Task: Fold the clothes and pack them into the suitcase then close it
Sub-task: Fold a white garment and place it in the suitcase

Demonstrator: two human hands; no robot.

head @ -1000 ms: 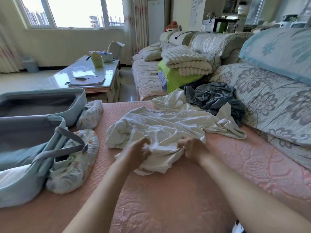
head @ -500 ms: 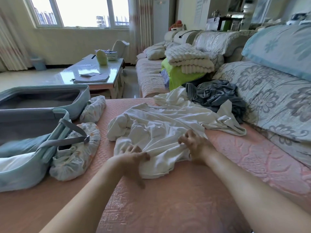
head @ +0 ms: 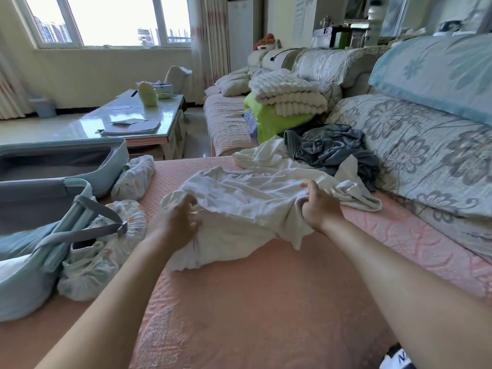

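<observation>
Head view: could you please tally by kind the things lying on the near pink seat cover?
Light blue suitcase: 1
Floral elasticated covers: 2
White garment: 1, perhaps a second behind it
Grey garment: 1
Total: 5

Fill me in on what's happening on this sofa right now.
A person is handling a white garment spread on the pink sofa seat. The right hand grips a bunched fold on its right side, and the left hand is at its left edge, too blurred to tell if it grips. The garment is crumpled, not yet folded. A grey garment lies heaped behind it. The light blue suitcase sits open at the left.
</observation>
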